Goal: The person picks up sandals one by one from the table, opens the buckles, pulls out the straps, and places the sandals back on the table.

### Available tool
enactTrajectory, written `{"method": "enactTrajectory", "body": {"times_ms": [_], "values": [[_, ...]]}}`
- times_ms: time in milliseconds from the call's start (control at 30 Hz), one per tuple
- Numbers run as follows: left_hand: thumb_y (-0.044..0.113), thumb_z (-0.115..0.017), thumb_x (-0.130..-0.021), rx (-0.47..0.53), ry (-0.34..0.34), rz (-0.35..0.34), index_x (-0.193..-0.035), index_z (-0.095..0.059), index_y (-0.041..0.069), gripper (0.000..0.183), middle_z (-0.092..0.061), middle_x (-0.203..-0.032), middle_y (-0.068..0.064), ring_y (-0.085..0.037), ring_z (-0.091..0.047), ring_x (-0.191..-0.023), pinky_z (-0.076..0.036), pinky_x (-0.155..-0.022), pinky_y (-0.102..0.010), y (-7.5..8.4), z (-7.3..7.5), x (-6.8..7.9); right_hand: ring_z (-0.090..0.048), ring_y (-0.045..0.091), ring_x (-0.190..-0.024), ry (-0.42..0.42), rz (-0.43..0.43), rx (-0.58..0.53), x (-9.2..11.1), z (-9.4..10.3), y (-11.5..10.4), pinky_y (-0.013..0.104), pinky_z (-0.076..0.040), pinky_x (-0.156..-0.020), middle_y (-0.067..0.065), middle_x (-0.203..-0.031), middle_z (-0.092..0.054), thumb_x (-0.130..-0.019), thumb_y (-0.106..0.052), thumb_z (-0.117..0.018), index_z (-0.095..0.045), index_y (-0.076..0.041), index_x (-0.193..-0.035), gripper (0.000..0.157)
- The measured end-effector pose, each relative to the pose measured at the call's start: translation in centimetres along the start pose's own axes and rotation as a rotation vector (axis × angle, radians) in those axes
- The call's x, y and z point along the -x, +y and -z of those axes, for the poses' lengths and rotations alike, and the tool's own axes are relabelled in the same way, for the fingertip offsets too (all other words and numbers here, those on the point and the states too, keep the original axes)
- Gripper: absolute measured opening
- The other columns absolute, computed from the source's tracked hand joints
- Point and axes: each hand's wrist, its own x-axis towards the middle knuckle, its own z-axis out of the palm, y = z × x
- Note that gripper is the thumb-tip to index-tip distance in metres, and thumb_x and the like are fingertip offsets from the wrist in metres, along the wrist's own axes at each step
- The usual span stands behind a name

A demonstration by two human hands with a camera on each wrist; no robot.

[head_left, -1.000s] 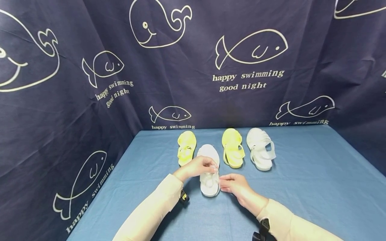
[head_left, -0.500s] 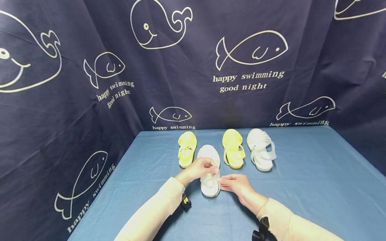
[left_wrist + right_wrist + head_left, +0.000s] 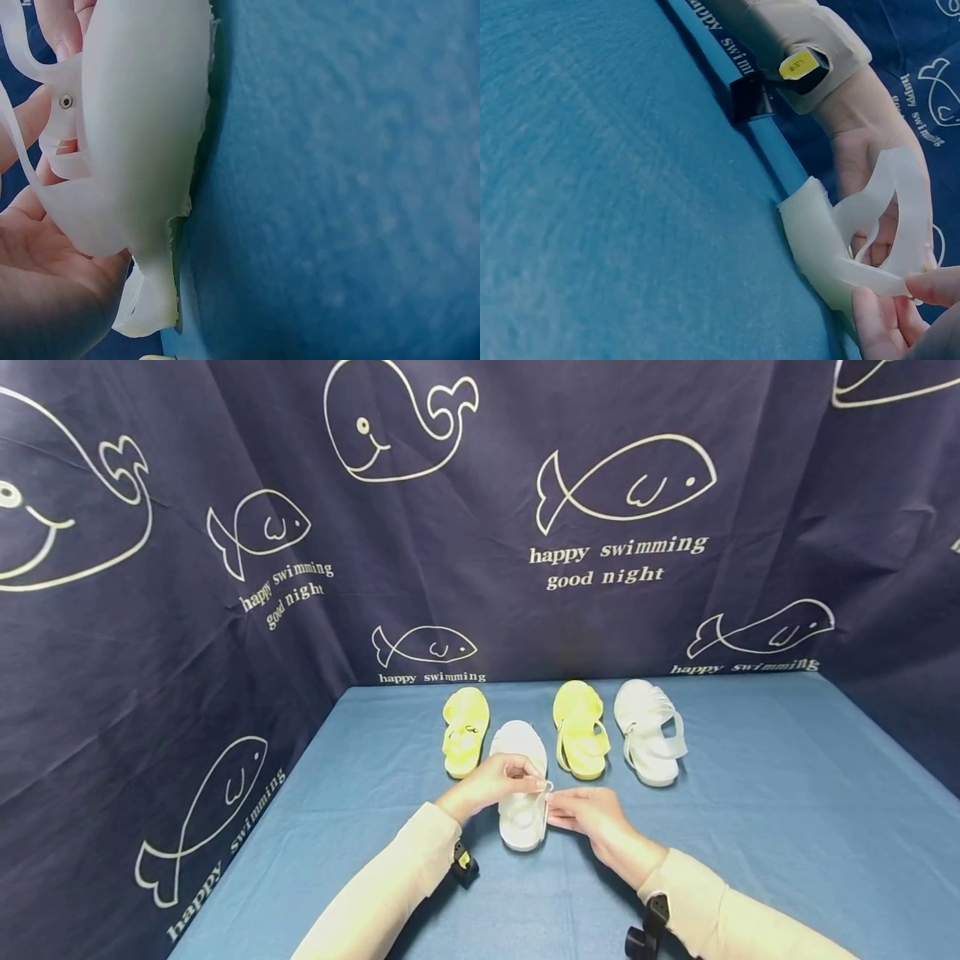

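A white jelly sandal (image 3: 521, 827) lies on the blue cloth in front of me, toe pointing away. My left hand (image 3: 501, 781) reaches across its middle and pinches the strap near the buckle side. At the sandal's right edge, my right hand (image 3: 588, 814) pinches the thin ankle strap between thumb and fingers. The fingertips of both hands are close together, with a small strap end standing up between them. In the left wrist view, a metal rivet (image 3: 66, 100) shows on the white strap. The right wrist view shows the strap (image 3: 874, 277) stretched to my right fingertips.
Behind the white sandal stand a yellow sandal (image 3: 465, 735) to the left, another yellow sandal (image 3: 579, 727) and a second white sandal (image 3: 647, 735) to the right. A dark fish-print curtain (image 3: 570, 627) hangs along the back and left of the blue table (image 3: 780, 827).
My right hand has moved slightly up and away from me along the sandal's edge, bringing the strap toward the left fingertips. The left hand stays nearly in place; the other sandals have not moved.
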Motion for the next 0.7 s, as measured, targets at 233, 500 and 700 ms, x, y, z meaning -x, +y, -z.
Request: {"method": "enactTrajectory", "body": {"times_ms": [233, 500, 700], "values": [[0.012, -0.068, -0.089, -0.012, 0.027, 0.007, -0.097, -0.069, -0.004, 0.017, -0.072, -0.09, -0.009, -0.004, -0.061, -0.079, -0.05, -0.076, -0.018, 0.0, -0.3, -0.1, -0.069, 0.015, -0.07, 0.011, 0.012, 0.027, 0.1, 0.0, 0.0, 0.032, -0.06, -0.072, 0.014, -0.081, -0.071, -0.087, 0.006, -0.062, -0.059, 0.023, -0.106, 0.026], [0.011, -0.067, -0.09, -0.018, 0.034, 0.025, -0.097, -0.069, -0.004, 0.017, -0.073, -0.093, -0.011, -0.004, -0.061, -0.079, -0.049, -0.077, -0.018, 0.3, -0.3, 0.0, -0.068, 0.017, -0.069, 0.012, 0.034, 0.062, 0.7, -0.4, 0.3, 0.033, -0.06, -0.07, 0.014, -0.08, -0.071, -0.086, 0.004, -0.065, -0.06, 0.021, -0.104, 0.026], [0.013, -0.068, -0.089, -0.011, 0.037, 0.045, -0.097, -0.07, -0.003, 0.018, -0.073, -0.091, -0.008, -0.003, -0.061, -0.079, -0.049, -0.076, -0.018, 0.2, -0.5, 0.0, -0.067, 0.015, -0.068, 0.009, 0.027, 0.08, 1.3, -0.4, 0.7, 0.03, -0.06, -0.068, 0.011, -0.076, -0.07, -0.085, 0.004, -0.066, -0.062, 0.02, -0.102, 0.024]]}}
